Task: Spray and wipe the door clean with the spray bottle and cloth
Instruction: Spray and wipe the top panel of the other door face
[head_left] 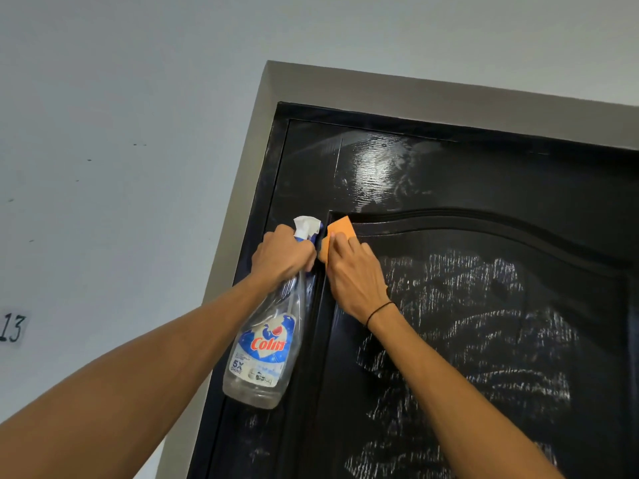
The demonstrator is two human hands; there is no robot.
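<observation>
Mid-wipe. Spray bottle (266,326) is gripped at the neck by the left hand (281,255). Cloth (337,236) is pressed flat by the right hand (352,271) against the door (484,188) at the panel corner. Streaky residue on the panel is left to be wiped.

This looks like a corridor in a residential or lodging building — a glossy black panelled wooden door (484,305) sits in a grey painted frame (252,140). On the plain pale wall (121,133) beside it is a handwritten number "13" (12,328) — marking a numbered unit.
</observation>
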